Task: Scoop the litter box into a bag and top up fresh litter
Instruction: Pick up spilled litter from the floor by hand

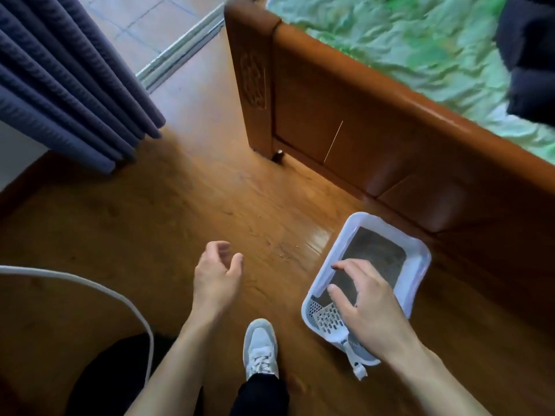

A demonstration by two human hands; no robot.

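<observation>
White plastic scoop point(329, 321) lay in the litter box point(417, 250) just under my right hand point(369, 307), fingers spread, holding nothing. Left hand point(214, 273) hung loose, well apart. Scooping hadn't begun; next I judged I needed the handle.

Glossy wooden floor point(186, 205), wooden bed frame point(375, 139), blue curtain point(66, 79).

no writing, label, brand, number or sign could be read anywhere in the view.
</observation>
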